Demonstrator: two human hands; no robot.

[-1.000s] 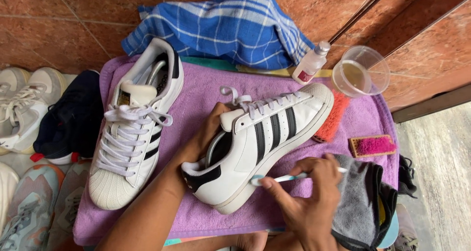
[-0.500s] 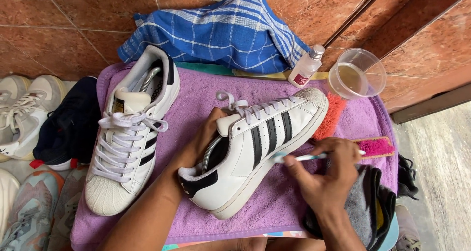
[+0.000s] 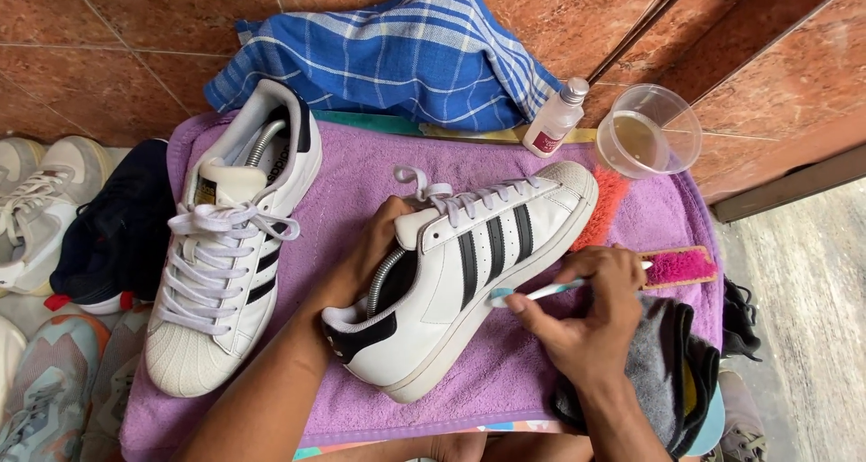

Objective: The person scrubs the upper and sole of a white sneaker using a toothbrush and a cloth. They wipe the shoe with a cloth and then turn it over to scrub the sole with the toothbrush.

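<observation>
The white leather sneaker with three black stripes (image 3: pixel 469 286) lies tilted on the purple towel (image 3: pixel 361 169), its long axis running from heel at lower left to toe at upper right. The left hand (image 3: pixel 365 254) grips inside its collar; the right hand (image 3: pixel 586 313), just beside the sole, pinches one pale toothbrush (image 3: pixel 532 292). A second matching sneaker (image 3: pixel 225 254) lies to the left.

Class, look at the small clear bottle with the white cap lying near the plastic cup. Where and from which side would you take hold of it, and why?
Probably across the clear body of the small bottle, between cap and label end, coming from above. It lies tilted on its side, so the long rounded flanks face up and are free. The plastic cup sits close on one side and the blue checked cloth on the other, which crowds a sideways approach.
</observation>
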